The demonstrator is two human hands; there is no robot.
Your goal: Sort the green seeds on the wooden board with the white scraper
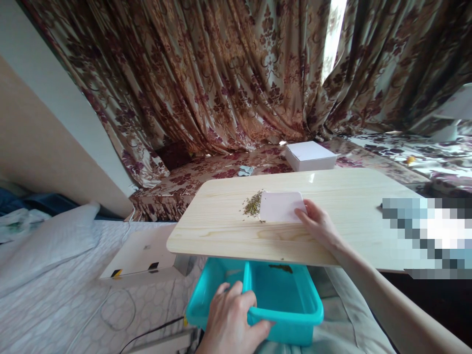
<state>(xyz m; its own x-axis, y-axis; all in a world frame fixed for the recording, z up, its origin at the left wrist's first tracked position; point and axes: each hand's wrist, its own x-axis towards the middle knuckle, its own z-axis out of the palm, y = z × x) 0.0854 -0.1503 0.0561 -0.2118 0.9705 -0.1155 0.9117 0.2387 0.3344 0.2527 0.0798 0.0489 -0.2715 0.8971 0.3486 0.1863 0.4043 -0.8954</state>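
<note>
My right hand [316, 222] grips the right end of a flat white card-like sheet [280, 206], held low over the wooden tabletop [221, 241]. Against the sheet's left edge lies a loose pile of small greenish-brown grains [253, 204], with a few stray bits around it. Below the table's near edge, a turquoise two-compartment bin [283, 314] is held by my left hand [236, 314], its fingers over the front rim by the divider. Some similar grains [281, 268] lie at the far side of the bin's right compartment.
Behind the table a white box [311, 155] sits on a patterned ledge, near a small light-blue item [246, 170]. A large white box [143, 250] lies on the bed at left, with cables nearby. A blurred-out patch covers the table's right end.
</note>
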